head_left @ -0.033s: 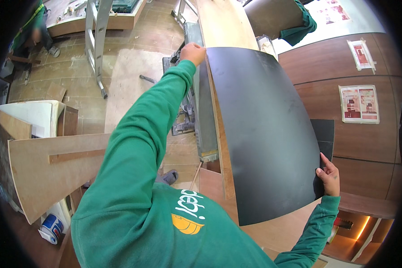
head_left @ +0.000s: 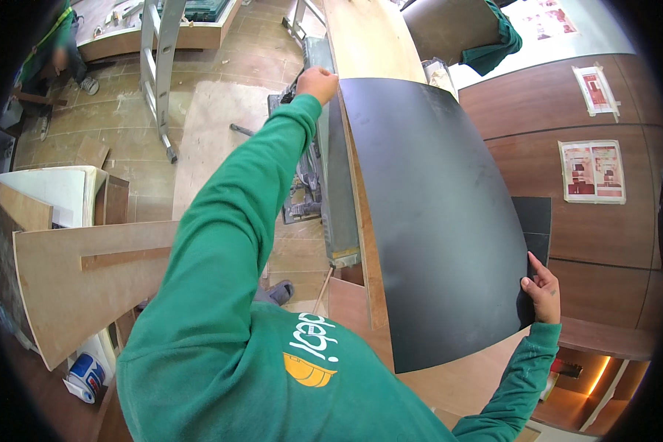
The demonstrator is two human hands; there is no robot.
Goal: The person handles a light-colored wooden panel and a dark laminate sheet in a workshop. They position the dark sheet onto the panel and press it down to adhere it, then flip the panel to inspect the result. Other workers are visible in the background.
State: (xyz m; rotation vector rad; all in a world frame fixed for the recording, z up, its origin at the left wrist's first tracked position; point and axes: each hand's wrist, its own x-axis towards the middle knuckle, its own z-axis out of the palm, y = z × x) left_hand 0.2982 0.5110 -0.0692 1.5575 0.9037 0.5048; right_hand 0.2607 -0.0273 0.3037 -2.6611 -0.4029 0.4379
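A large black sheet point(head_left: 442, 221), smooth and slightly bowed, lies over a light wooden board point(head_left: 372, 37) and reaches toward me. At its far left corner my left hand point(head_left: 317, 85) is closed, fingers pinched on the edge. My right hand point(head_left: 542, 292) grips the near right edge, with the thumb on the upper face and the index finger stretched along the side. Beyond that edge a smaller dark panel point(head_left: 535, 221) shows in part. The sheet hides most of the board under it.
An aluminium ladder point(head_left: 158, 81) stands at the far left; another person point(head_left: 62, 51) is behind it. Wooden panels point(head_left: 96, 272) lean at left near a blue-and-white tub point(head_left: 87, 376). Brown wall panels point(head_left: 567, 177) with taped papers run along the right. Dark tools point(head_left: 302, 184) lie beside the board.
My left hand has risen very slightly at the sheet's corner. My right hand and the black sheet look almost the same.
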